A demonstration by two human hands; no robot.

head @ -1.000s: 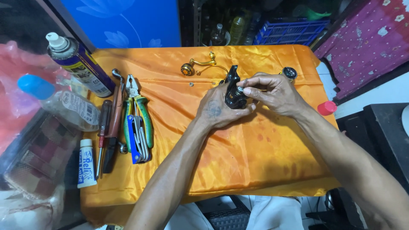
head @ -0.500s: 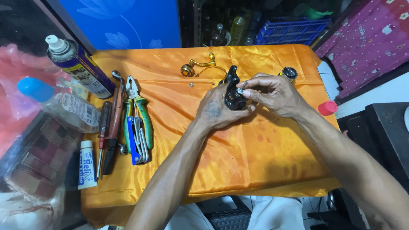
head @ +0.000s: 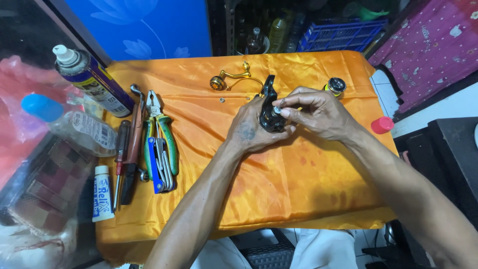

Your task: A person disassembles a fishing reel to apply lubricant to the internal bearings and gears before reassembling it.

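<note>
Both hands meet over the middle of the orange cloth [head: 308,199]. The left hand [head: 251,130] is wrapped around a black fishing reel body [head: 269,107], holding it just above the cloth. The right hand [head: 318,112] pinches what looks like a small silvery part [head: 277,109] against the reel body with thumb and forefinger. Behind the reel body lies a gold reel handle [head: 230,79]. Left of it lie green-handled pliers [head: 162,132], a blue hex key set [head: 158,167] and a screwdriver [head: 121,159].
</note>
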